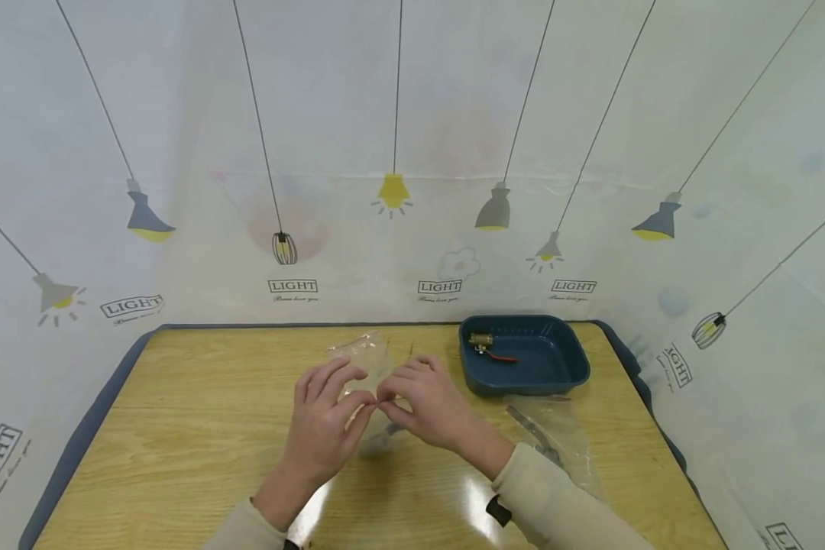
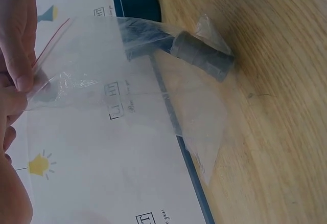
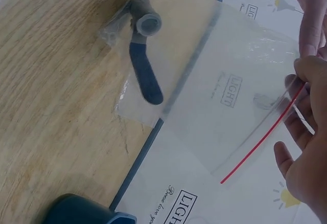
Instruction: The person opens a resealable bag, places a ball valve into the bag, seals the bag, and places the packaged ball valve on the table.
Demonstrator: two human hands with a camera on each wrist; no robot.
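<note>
My left hand (image 1: 326, 416) and right hand (image 1: 426, 405) meet over the middle of the table, thumbs and forefingers pinching the top edge of a clear zip bag (image 3: 204, 127). A red strip runs along that edge in the right wrist view. Down in the bag's lower end lies a grey ball valve (image 3: 145, 19) with a blue lever handle (image 3: 145, 78). From the left wrist, the valve's grey cylindrical body (image 2: 203, 55) shows through the plastic. In the head view my hands hide much of the bag.
A dark blue tray (image 1: 577, 374) stands at the back right, holding a brass valve (image 1: 481, 340) with a red handle. In front of it lies another clear bag (image 1: 577, 428) with a dark long item inside. A wall sheet printed with lamps (image 1: 392, 187) rises behind the table (image 1: 199, 428).
</note>
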